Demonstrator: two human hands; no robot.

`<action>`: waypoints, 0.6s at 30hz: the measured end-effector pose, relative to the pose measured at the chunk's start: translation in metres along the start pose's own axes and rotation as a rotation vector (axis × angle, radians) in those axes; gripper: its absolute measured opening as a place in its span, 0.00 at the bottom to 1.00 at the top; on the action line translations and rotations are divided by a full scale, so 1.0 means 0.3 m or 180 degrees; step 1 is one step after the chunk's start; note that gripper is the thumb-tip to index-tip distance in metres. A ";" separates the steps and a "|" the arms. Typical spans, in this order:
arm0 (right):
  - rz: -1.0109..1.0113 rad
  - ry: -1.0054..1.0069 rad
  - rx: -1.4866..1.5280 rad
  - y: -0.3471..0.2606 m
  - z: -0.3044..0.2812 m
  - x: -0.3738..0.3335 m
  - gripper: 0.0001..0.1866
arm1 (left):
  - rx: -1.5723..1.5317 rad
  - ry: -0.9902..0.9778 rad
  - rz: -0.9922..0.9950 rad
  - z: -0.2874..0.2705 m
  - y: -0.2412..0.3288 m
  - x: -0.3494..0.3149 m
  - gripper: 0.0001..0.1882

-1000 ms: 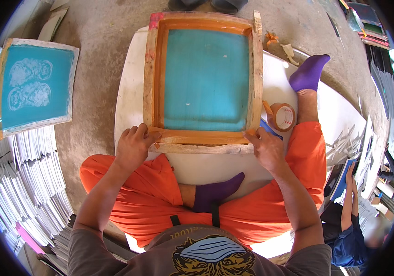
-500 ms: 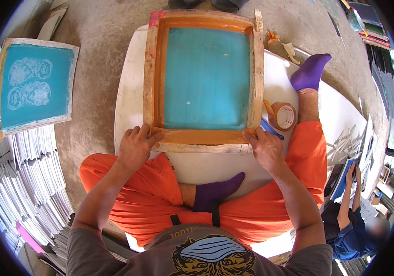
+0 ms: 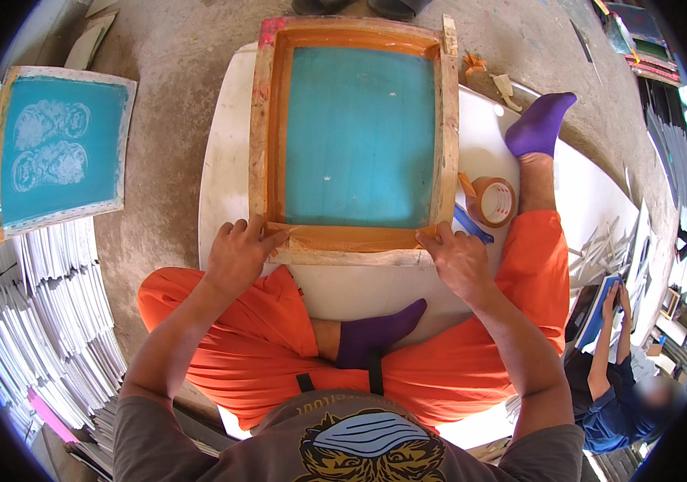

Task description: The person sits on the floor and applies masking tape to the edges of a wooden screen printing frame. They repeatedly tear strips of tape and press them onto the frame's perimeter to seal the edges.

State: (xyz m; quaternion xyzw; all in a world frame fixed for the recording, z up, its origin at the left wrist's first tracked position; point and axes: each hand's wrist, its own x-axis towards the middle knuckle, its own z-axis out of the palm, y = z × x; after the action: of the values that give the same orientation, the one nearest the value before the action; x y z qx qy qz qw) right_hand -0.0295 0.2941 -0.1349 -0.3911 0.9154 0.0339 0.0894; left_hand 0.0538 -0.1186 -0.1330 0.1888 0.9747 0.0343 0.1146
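A wooden screen-printing frame (image 3: 260, 120) with teal mesh and brown tape along its inner edges lies flat on a white board (image 3: 223, 177) in front of me. My left hand (image 3: 239, 255) presses on the frame's near left corner, fingers spread on the taped edge. My right hand (image 3: 457, 259) presses the near right corner, fingertips on the brown tape strip. Neither hand grips anything. I sit cross-legged in orange trousers and purple socks.
A roll of brown tape (image 3: 494, 201) and a blue tool (image 3: 472, 225) lie right of the frame. A second teal screen (image 3: 54, 153) rests at the left on concrete. Stacks of white sheets (image 3: 30, 321) fill the left side. Another person (image 3: 624, 377) sits lower right.
Both hands have shifted slightly along the frame's near edge, smoothing the tape. The frame has not moved.
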 end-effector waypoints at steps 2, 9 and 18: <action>-0.0004 -0.0245 -0.0060 -0.001 -0.012 0.006 0.18 | 0.0070 -0.0100 0.0014 -0.017 0.003 0.010 0.21; 0.0003 -0.0646 0.0018 -0.001 -0.056 0.034 0.21 | 0.0118 -0.0416 -0.0034 -0.069 0.022 0.046 0.17; 0.0069 -0.0977 0.0136 0.001 -0.072 0.055 0.19 | -0.0026 -0.0643 -0.0176 -0.083 0.022 0.059 0.24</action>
State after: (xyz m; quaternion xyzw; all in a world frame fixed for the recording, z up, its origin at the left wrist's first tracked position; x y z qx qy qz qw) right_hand -0.0440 0.2797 -0.1170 -0.3694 0.8956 0.0748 0.2362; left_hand 0.0343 -0.1065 -0.1118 0.1639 0.9629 0.0160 0.2140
